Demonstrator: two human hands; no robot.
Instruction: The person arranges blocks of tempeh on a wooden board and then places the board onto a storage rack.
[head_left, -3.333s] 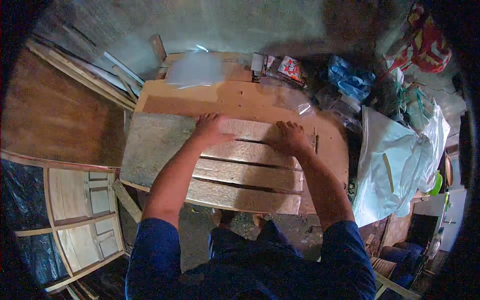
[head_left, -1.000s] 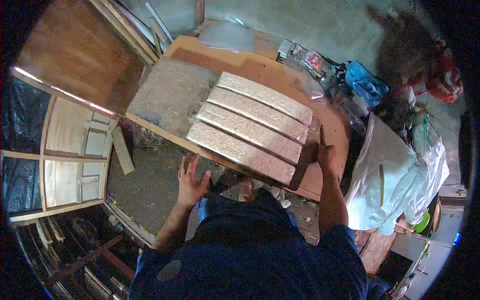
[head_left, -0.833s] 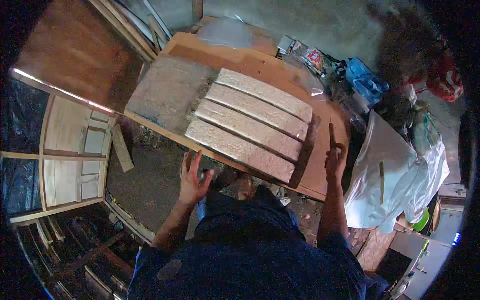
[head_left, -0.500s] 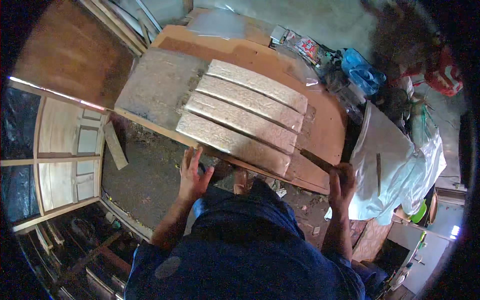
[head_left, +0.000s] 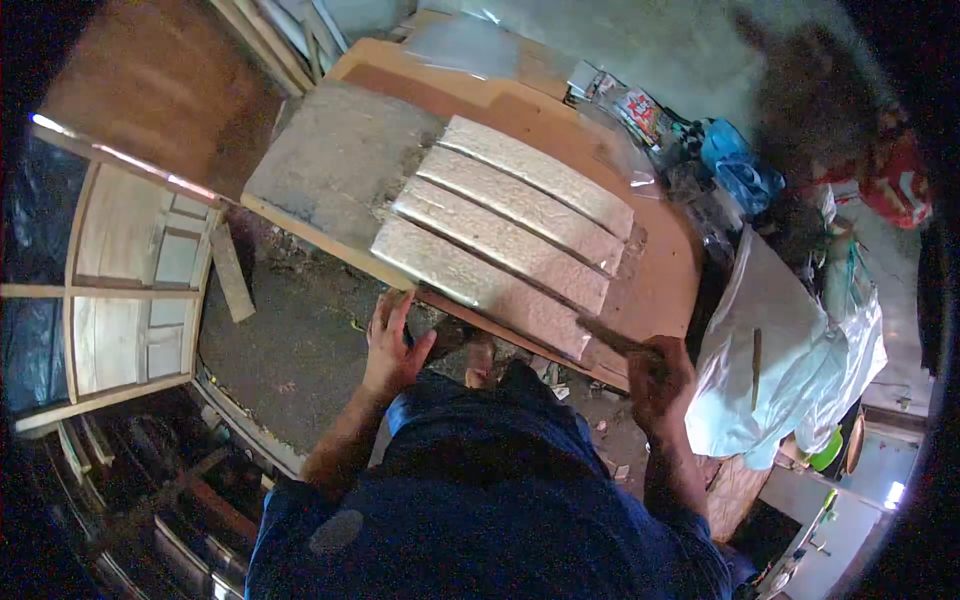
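A slab of pale, rough-surfaced soft-looking material (head_left: pixel 510 225) lies on a board, parted into several long strips by straight grooves. My right hand (head_left: pixel 662 385) is closed round a slim, dark knife-like tool (head_left: pixel 618 338). Its tip rests at the right end of the groove beside the nearest strip (head_left: pixel 480 285); the exact contact is blurred. My left hand (head_left: pixel 393 345) holds nothing, with fingers spread, close to the board's front edge left of the nearest strip. What the slab is made of I cannot tell.
The worn grey board (head_left: pixel 320 165) sits on an orange-brown tabletop (head_left: pixel 665 270). Packets (head_left: pixel 640 110) and a blue plastic bag (head_left: pixel 735 165) lie at the back right. White sheeting (head_left: pixel 745 370) hangs at the right. A wooden door panel (head_left: pixel 130 250) stands at left.
My right hand has come nearer and leftward, bringing the tool's tip to the nearest groove. The view has shifted slightly. My left hand stays at the board's edge.
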